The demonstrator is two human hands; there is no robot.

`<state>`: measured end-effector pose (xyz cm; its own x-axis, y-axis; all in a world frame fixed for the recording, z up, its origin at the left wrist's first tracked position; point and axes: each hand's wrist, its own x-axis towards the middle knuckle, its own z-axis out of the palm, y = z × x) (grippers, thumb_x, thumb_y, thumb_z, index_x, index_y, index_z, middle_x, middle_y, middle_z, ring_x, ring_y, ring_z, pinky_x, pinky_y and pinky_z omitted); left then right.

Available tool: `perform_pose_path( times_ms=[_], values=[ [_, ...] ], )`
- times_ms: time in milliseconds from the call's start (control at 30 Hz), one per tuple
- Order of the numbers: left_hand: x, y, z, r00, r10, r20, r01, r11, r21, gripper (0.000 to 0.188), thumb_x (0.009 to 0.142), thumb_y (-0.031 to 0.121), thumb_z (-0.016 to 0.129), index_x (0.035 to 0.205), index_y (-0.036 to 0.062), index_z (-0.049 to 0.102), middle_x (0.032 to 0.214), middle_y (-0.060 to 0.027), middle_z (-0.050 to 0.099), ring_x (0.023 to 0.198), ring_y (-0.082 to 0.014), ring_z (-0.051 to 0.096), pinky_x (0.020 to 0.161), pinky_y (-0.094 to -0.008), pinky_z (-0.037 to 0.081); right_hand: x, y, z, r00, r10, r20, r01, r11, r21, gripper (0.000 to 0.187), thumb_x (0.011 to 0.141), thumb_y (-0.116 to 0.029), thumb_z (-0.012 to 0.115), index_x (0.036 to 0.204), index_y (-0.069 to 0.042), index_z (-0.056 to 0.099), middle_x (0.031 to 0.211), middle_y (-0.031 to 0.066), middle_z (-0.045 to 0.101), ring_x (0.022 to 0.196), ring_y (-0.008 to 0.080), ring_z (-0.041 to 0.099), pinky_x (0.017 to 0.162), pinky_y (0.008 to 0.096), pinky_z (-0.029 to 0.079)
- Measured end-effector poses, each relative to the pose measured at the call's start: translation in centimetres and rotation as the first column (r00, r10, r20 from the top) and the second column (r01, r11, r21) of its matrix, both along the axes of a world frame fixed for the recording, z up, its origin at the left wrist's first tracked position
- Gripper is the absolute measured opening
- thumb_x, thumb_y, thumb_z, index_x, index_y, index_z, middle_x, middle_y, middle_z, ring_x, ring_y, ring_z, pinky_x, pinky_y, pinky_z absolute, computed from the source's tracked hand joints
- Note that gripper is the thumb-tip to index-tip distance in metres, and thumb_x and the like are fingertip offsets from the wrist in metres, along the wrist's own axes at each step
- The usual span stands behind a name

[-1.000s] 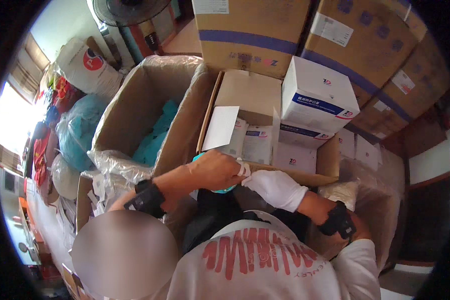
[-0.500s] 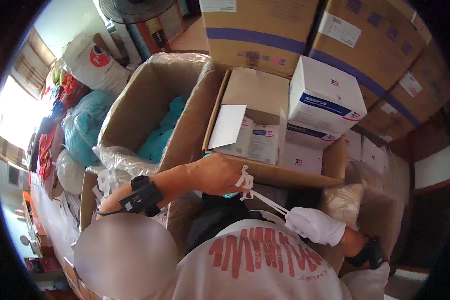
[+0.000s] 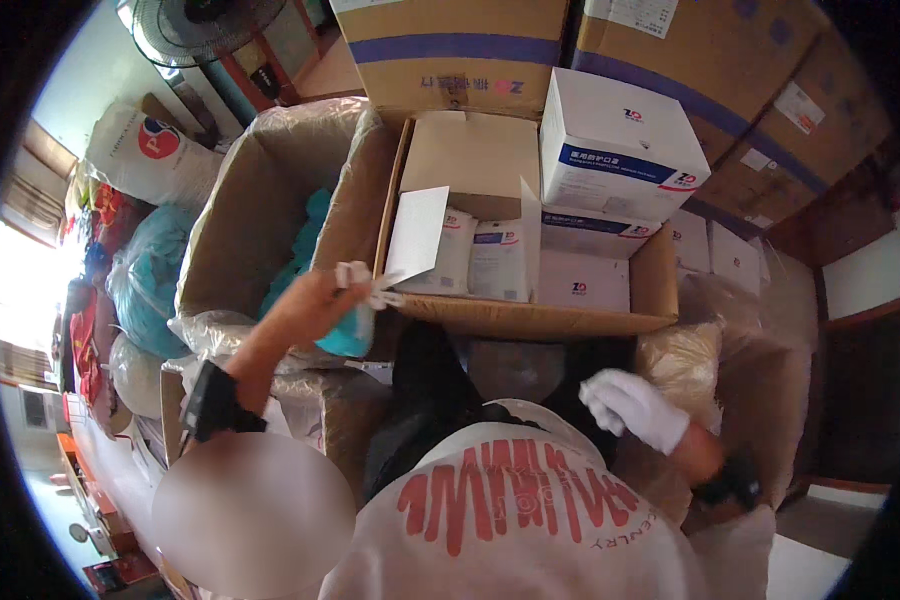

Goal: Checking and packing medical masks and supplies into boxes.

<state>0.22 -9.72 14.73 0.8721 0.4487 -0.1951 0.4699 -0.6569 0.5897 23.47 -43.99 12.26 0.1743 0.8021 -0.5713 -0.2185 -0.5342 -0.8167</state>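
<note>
My bare left hand (image 3: 315,300) is closed on the white loops (image 3: 362,282) of a teal face mask (image 3: 348,333). The mask hangs just below the fingers, near the left front corner of an open carton (image 3: 460,312). Over my lap, my right hand (image 3: 635,408) wears a white glove. Its fingers are loosely bent and apart, with nothing seen in them. Inside the carton stand white packets (image 3: 498,260) and white boxes with blue bands. Several teal masks (image 3: 292,268) lie in a plastic-lined carton (image 3: 232,205) left of it.
A white box (image 3: 625,140) sits on the carton's right part. Large brown cartons (image 3: 455,65) are stacked behind. Nearer me on the left is another lined carton (image 3: 345,405). A clear plastic bundle (image 3: 678,365) lies by my right hand. Stuffed bags (image 3: 155,270) and a fan (image 3: 205,30) are farther left.
My left hand has moved left with the mask, toward the lined carton. The right hand has let go of the loops, which were stretched between both hands. The view has shifted slightly.
</note>
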Motion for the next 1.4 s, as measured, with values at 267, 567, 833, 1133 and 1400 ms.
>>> perform_pose_path(
  times_ms=[267, 567, 833, 1133, 1400],
  values=[
    [4.4, -5.8, -0.2, 0.963, -0.045, 0.267, 0.179, 0.846, -0.503, 0.02, 0.091, 0.02, 0.048, 0.09, 0.0035, 0.06, 0.077, -0.003, 0.06, 0.072, -0.0094, 0.054, 0.067, -0.0254, 0.044, -1.5, 10.6, 0.4, 0.993, 0.014, 0.121, -0.052, 0.947, 0.317, 0.03, 0.089, -0.026, 0.048, 0.109, -0.004, 0.053, 0.077, -0.0004, 0.05, 0.067, 0.0076, 0.047, 0.056, 0.0199, 0.04],
    [3.8, -6.2, -0.2, 0.96, -0.171, 0.22, 0.263, 0.821, -0.507, 0.019, 0.091, 0.019, 0.047, 0.09, 0.0031, 0.058, 0.076, 0.0, 0.058, 0.072, -0.0066, 0.052, 0.064, -0.0256, 0.044, -3.2, 12.9, 0.2, 0.972, 0.146, 0.183, -0.224, 0.802, 0.553, 0.024, 0.09, -0.024, 0.048, 0.105, -0.006, 0.055, 0.077, 0.0034, 0.055, 0.067, 0.0149, 0.05, 0.063, 0.0281, 0.043],
    [0.6, -4.0, -0.5, 0.902, -0.359, 0.24, 0.372, 0.928, -0.011, 0.016, 0.084, 0.018, 0.056, 0.082, 0.0026, 0.059, 0.074, -0.0141, 0.06, 0.066, -0.0309, 0.059, 0.056, -0.0355, 0.045, -1.3, 8.1, 0.4, 0.803, 0.518, 0.296, -0.581, 0.79, 0.193, 0.032, 0.093, -0.031, 0.04, 0.088, -0.002, 0.053, 0.071, 0.0056, 0.053, 0.066, 0.016, 0.047, 0.066, 0.03, 0.041],
    [2.0, -5.5, -1.7, 0.855, -0.518, 0.037, 0.517, 0.855, 0.023, 0.026, 0.085, 0.03, 0.052, 0.077, 0.0061, 0.06, 0.071, -0.0157, 0.056, 0.066, -0.036, 0.054, 0.057, -0.0433, 0.042, -2.3, 3.3, 1.6, 0.893, 0.434, -0.117, -0.44, 0.897, -0.036, 0.029, 0.094, -0.031, 0.037, 0.083, -0.007, 0.049, 0.069, -0.0047, 0.041, 0.06, 0.0063, 0.036, 0.056, 0.0207, 0.036],
    [-1.9, 1.2, -2.2, 0.982, -0.179, -0.061, 0.186, 0.969, 0.16, 0.021, 0.086, 0.021, 0.05, 0.093, 0.0037, 0.06, 0.086, -0.0137, 0.062, 0.076, -0.0288, 0.06, 0.067, -0.036, 0.047, 0.5, -2.0, 0.1, 0.906, 0.418, -0.071, -0.423, 0.902, -0.083, 0.024, 0.092, -0.026, 0.042, 0.081, -0.006, 0.049, 0.068, -0.004, 0.044, 0.058, 0.0055, 0.04, 0.05, 0.0212, 0.036]
  ],
)
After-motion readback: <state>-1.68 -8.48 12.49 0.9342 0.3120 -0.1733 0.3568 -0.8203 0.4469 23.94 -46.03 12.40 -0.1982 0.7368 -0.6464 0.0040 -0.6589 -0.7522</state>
